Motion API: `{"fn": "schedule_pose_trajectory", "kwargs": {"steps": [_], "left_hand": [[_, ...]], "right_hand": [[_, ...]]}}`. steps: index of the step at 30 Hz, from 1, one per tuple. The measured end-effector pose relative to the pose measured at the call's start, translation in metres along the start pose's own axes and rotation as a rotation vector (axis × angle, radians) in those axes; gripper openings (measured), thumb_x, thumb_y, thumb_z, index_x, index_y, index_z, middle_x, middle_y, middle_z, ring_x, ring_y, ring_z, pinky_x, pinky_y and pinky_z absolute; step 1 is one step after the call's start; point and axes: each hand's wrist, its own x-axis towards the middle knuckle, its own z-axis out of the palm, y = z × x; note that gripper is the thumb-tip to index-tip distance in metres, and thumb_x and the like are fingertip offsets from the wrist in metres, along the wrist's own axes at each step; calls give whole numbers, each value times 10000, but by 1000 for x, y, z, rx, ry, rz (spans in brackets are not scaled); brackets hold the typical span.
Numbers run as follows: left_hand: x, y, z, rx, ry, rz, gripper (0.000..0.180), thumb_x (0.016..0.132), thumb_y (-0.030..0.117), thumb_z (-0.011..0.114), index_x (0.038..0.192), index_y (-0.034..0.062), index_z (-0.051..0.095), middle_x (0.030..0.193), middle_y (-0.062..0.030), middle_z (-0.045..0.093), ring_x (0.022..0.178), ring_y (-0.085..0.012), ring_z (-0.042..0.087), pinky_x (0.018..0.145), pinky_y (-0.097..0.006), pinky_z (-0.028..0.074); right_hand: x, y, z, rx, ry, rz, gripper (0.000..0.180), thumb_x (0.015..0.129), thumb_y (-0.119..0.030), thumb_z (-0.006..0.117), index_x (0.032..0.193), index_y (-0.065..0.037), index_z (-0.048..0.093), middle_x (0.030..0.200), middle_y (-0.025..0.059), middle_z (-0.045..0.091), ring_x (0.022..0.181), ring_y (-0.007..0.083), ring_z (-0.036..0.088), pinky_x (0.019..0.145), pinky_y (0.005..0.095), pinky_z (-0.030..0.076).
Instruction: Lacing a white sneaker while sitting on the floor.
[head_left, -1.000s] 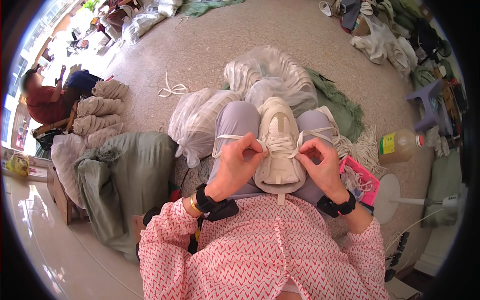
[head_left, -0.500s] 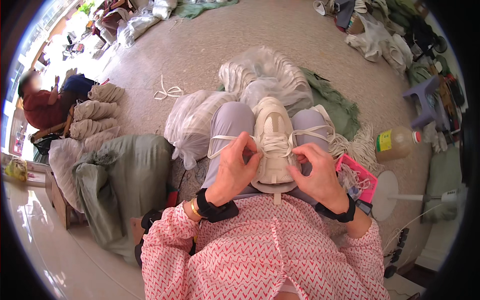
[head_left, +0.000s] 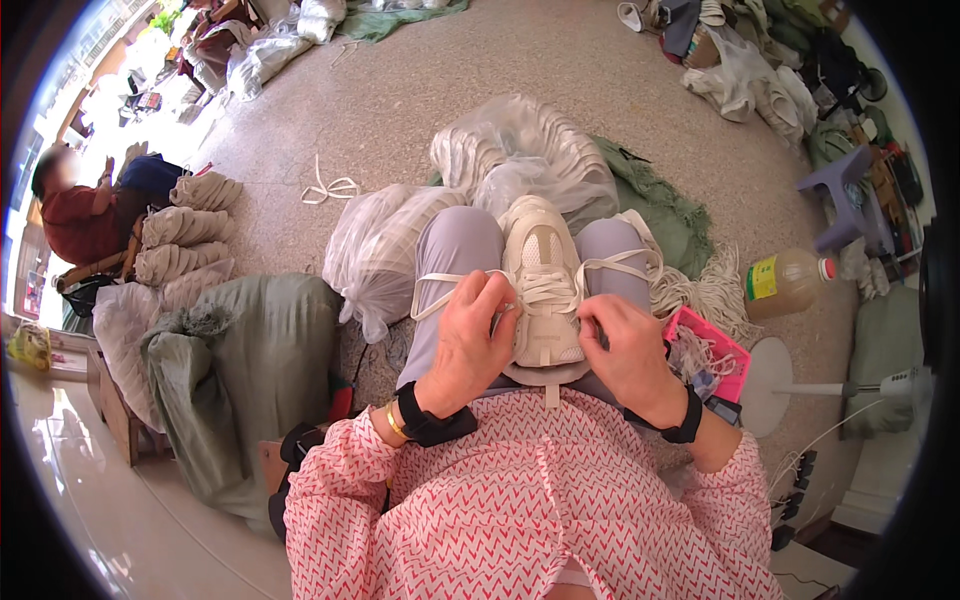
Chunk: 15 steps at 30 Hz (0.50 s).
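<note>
A cream sneaker (head_left: 543,245) rests between my knees, its toe pointing away and its heel toward me. A flat white shoelace (head_left: 547,290) crosses its upper, with loops draped over both thighs. At the sneaker's left edge, my left hand (head_left: 463,335) is closed, thumb and forefinger pinching the lace beside the eyelets. My right hand (head_left: 632,355) is curled in a pinch at the opposite edge, where the lace leaves the eyelets. The lace ends inside both pinches are mostly hidden by my fingers.
Clear bags of pale shoes (head_left: 530,140) lie beyond my knees, over green sacking (head_left: 665,200). Right of me are a bundle of white laces (head_left: 715,290), a pink basket (head_left: 738,372), a large bottle (head_left: 785,283) and a fan (head_left: 770,385). Another person (head_left: 80,220) sits far left.
My right hand's thumb and fingers have drawn together at the sneaker's edge. My left hand stays nearly in place. The view has shifted slightly.
</note>
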Motion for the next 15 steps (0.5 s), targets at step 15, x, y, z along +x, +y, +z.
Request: {"fn": "schedule_pose_trajectory", "kwargs": {"steps": [15], "left_hand": [[0, 22, -22, 57, -200, 43, 307, 783, 112, 770, 1001, 0, 585, 934, -182, 572, 910, -395, 592, 783, -481, 490]], "right_hand": [[14, -8, -4, -262, -73, -384, 187, 824, -9, 669, 1002, 15, 616, 1005, 143, 608, 938, 337, 623, 753, 422, 545]]}}
